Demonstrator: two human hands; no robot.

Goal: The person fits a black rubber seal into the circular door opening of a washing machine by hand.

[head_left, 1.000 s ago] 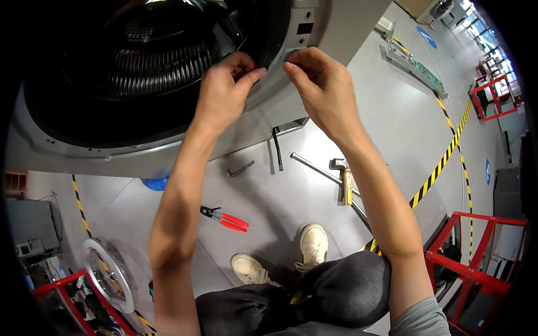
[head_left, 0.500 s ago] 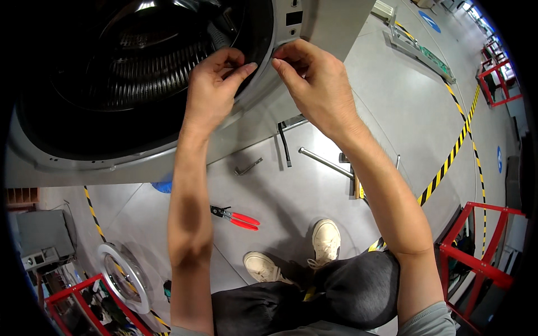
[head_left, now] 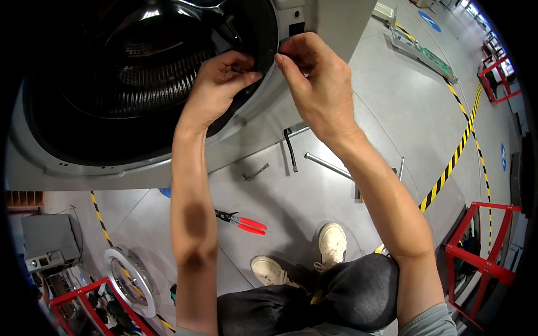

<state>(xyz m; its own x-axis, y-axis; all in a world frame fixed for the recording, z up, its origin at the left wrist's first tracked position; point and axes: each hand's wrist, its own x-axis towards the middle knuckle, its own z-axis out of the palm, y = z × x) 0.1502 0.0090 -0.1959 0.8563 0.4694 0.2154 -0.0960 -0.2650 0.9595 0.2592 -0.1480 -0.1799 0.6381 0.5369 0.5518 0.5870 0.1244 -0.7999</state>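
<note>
A washing machine with a pale front panel [head_left: 134,175] stands at the upper left, its round opening showing the ribbed metal drum [head_left: 151,78]. A dark rubber door gasket [head_left: 268,33] lines this opening. My left hand [head_left: 216,87] reaches in at the opening's right side, fingers curled and thumb pressed on the gasket. Beside it, my right hand [head_left: 319,73] pinches with thumb and forefinger at the gasket's outer edge, where it meets the front panel. What lies between those right fingertips is too small to make out.
Red-handled pliers [head_left: 246,224], a small metal tool [head_left: 255,172], a black strip [head_left: 291,151] and a metal bar [head_left: 328,166] lie on the grey floor. A round door ring [head_left: 147,299] lies lower left. Red frames [head_left: 476,257] stand at the right, near striped floor tape [head_left: 448,162].
The view has shifted slightly, so floor things appear lower and further right. Both hands stay at the gasket's right side; the left thumb sits a little lower on it, the right fingertips slightly higher.
</note>
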